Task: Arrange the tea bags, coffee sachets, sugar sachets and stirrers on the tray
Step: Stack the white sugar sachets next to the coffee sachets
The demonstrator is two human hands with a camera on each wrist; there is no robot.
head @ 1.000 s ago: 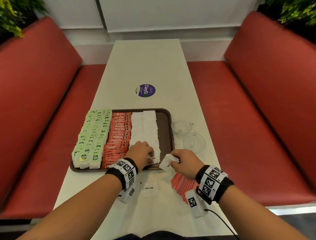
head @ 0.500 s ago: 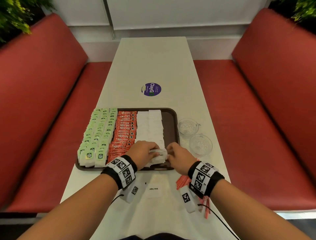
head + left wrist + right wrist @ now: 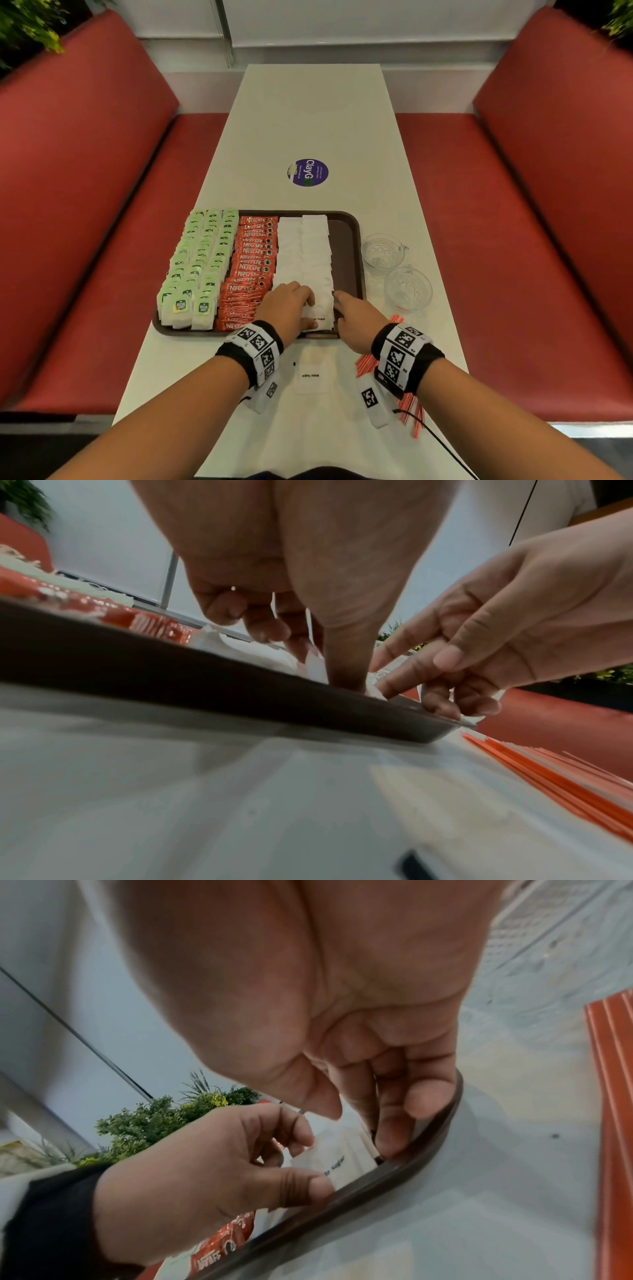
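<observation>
Brown tray [image 3: 356, 246] on white table [image 3: 308, 113]: green tea bags [image 3: 198, 260] in left columns, red coffee sachets [image 3: 251, 263] next, white sugar sachets [image 3: 305, 257] in two columns right of those; bare strip of tray at far right; left hand [image 3: 286, 308] on the near end of the sugar columns, fingers curled, thumb and fingertips resting on the nearest sachet [image 3: 337, 1161], actual pinch can't tell; right hand [image 3: 356, 317] just right of that sachet, fingers [image 3: 394, 1123] extended down against its edge by the tray rim, holding nothing; one sugar sachet [image 3: 312, 375] loose on table near the wrists; red stirrers [image 3: 409, 404] on table under right wrist; two glass cups [image 3: 394, 270] right of tray.
</observation>
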